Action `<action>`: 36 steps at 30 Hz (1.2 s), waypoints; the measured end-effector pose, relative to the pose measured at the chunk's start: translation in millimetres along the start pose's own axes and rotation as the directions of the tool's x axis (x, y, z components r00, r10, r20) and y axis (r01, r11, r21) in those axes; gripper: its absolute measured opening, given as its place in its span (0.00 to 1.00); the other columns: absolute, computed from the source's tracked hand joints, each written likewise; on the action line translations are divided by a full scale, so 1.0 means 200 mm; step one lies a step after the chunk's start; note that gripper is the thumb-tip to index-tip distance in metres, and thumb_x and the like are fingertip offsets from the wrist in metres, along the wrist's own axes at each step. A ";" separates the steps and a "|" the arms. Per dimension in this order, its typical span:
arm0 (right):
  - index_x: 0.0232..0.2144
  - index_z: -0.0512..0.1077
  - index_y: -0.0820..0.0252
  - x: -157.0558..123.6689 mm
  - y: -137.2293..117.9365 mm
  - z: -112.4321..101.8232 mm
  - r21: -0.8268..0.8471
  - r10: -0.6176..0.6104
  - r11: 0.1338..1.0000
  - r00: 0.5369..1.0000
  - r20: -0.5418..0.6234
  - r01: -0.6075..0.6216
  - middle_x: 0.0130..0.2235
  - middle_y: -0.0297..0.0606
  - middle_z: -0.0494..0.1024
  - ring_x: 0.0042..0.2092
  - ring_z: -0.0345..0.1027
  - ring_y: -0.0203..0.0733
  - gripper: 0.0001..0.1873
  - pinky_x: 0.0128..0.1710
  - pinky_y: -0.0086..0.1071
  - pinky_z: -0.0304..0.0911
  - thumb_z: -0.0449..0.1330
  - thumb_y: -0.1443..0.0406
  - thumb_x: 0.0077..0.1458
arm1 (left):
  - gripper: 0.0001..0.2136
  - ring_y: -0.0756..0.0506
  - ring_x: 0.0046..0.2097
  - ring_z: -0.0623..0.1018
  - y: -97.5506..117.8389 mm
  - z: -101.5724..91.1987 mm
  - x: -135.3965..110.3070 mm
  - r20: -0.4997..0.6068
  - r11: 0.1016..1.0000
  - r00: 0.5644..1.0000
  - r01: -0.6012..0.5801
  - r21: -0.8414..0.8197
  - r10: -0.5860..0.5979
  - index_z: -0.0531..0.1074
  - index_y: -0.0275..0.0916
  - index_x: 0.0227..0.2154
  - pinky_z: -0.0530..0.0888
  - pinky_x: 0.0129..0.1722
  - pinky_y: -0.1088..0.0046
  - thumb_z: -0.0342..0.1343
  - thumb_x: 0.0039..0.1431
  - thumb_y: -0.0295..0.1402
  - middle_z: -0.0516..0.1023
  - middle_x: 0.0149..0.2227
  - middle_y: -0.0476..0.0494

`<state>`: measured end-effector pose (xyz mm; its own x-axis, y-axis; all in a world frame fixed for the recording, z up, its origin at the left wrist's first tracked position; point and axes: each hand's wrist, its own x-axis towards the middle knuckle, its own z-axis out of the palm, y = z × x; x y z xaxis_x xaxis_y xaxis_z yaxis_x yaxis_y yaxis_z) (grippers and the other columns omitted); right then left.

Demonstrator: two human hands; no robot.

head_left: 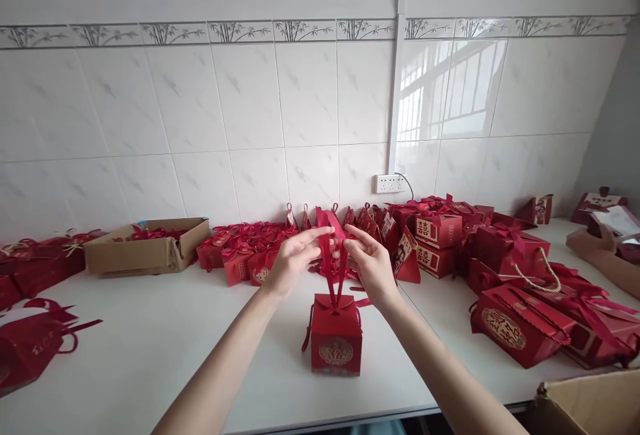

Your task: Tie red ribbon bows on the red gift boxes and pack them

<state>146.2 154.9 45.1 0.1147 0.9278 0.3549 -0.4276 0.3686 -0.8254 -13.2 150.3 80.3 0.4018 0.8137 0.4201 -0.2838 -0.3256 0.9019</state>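
A small red gift box (336,338) with a gold round emblem stands upright on the white table in front of me. From its top a red ribbon (330,271) rises in two strands. My left hand (295,258) pinches the left strand near its upper end, with the fingertips pointing right. Opposite it, my right hand (369,258) grips the other strand between thumb and fingers. Both hands are above the box, and the ribbon's ends stick up between them. A red cord hangs at the box's left side.
Behind stand several red gift boxes (237,265), with more stacked at right (435,231). A cardboard carton (145,265) holds red ribbon items. Another red box (30,348) lies at left. At far right, another person's hand (595,241) is near a box; an open carton (590,405) sits at the front.
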 end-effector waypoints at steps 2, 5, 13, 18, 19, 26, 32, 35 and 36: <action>0.43 0.73 0.59 0.01 0.00 0.00 -0.009 -0.002 1.000 1.000 0.000 0.002 0.29 0.33 0.79 0.31 0.72 0.38 0.25 0.34 0.33 0.66 0.68 0.59 0.40 | 0.18 0.41 0.46 0.77 0.00 0.01 0.01 -0.011 1.000 1.000 0.000 -0.014 0.000 0.73 0.36 0.47 0.71 0.46 0.65 0.56 0.51 0.29 0.76 0.48 0.37; 0.36 0.75 0.58 0.00 -0.01 0.00 0.026 -0.012 1.000 0.995 0.099 0.009 0.29 0.32 0.79 0.31 0.72 0.36 0.16 0.34 0.31 0.66 0.68 0.60 0.41 | 0.16 0.42 0.44 0.77 -0.01 0.01 0.02 -0.052 0.998 0.999 -0.007 -0.055 0.004 0.75 0.35 0.43 0.72 0.43 0.67 0.57 0.49 0.29 0.76 0.48 0.36; 0.22 0.71 0.62 -0.09 -0.12 -0.30 -0.114 0.244 0.969 0.919 0.309 -0.219 0.13 0.26 0.63 0.14 0.51 0.28 0.07 0.16 0.27 0.51 0.62 0.62 0.43 | 0.02 0.50 0.19 0.72 -0.03 -0.25 -0.13 -0.177 0.994 0.979 0.103 -0.028 -0.106 0.68 0.34 0.20 0.65 0.18 0.76 0.54 0.40 0.28 0.76 0.21 0.45; 0.31 0.73 0.64 -0.15 -0.02 -0.48 -0.653 0.577 0.698 0.772 0.269 -0.294 0.19 0.32 0.67 0.19 0.60 0.34 0.26 0.19 0.30 0.54 0.53 0.46 0.52 | 0.07 0.45 0.25 0.76 -0.15 -0.40 -0.28 -0.085 0.731 0.847 0.500 0.463 -0.525 0.67 0.35 0.23 0.68 0.24 0.71 0.54 0.45 0.35 0.78 0.27 0.39; 0.31 0.72 0.63 -0.16 0.01 -0.49 -0.692 0.564 0.669 0.792 0.233 -0.273 0.20 0.31 0.67 0.20 0.60 0.33 0.27 0.21 0.30 0.55 0.53 0.45 0.51 | 0.08 0.45 0.30 0.76 -0.20 -0.39 -0.29 -0.104 0.706 0.861 0.472 0.528 -0.498 0.69 0.36 0.25 0.70 0.29 0.69 0.54 0.47 0.37 0.78 0.30 0.39; 0.25 0.67 0.60 -0.21 0.17 -0.42 -0.740 0.546 0.640 0.800 0.249 -0.207 0.25 0.30 0.66 0.27 0.58 0.33 0.24 0.26 0.29 0.53 0.59 0.45 0.48 | 0.19 0.48 0.31 0.69 -0.44 -0.22 -0.30 -0.025 0.694 0.900 0.353 0.628 -0.435 0.66 0.37 0.26 0.65 0.33 0.72 0.49 0.55 0.51 0.68 0.27 0.50; 0.21 0.63 0.60 -0.26 0.18 -0.36 -0.668 0.591 0.699 0.733 0.336 -0.257 0.21 0.28 0.64 0.24 0.55 0.31 0.24 0.25 0.29 0.48 0.60 0.46 0.49 | 0.22 0.53 0.23 0.63 -0.39 -0.23 -0.42 0.064 0.742 0.817 0.484 0.463 -0.573 0.63 0.37 0.25 0.60 0.24 0.76 0.50 0.54 0.55 0.64 0.24 0.52; 0.20 0.62 0.60 -0.28 0.20 -0.32 -0.555 0.645 0.740 0.638 0.422 -0.381 0.19 0.27 0.63 0.21 0.53 0.29 0.23 0.23 0.28 0.46 0.64 0.49 0.46 | 0.22 0.55 0.21 0.58 -0.36 -0.26 -0.49 0.066 0.753 0.797 0.536 0.381 -0.600 0.62 0.37 0.22 0.56 0.20 0.77 0.55 0.51 0.53 0.62 0.22 0.53; 0.20 0.62 0.61 -0.28 0.21 -0.32 -0.521 0.657 0.741 0.614 0.437 -0.423 0.18 0.26 0.62 0.21 0.52 0.29 0.23 0.23 0.28 0.45 0.65 0.50 0.45 | 0.22 0.56 0.20 0.57 -0.35 -0.27 -0.51 0.067 0.756 0.795 0.542 0.366 -0.603 0.61 0.37 0.21 0.54 0.20 0.78 0.56 0.51 0.52 0.61 0.21 0.54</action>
<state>178.9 121.5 -38.0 -0.6028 0.7868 -0.1328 0.1018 -0.0893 -0.9908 -81.7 115.5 -31.7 0.5490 0.8109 -0.2026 0.3222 0.0183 0.9465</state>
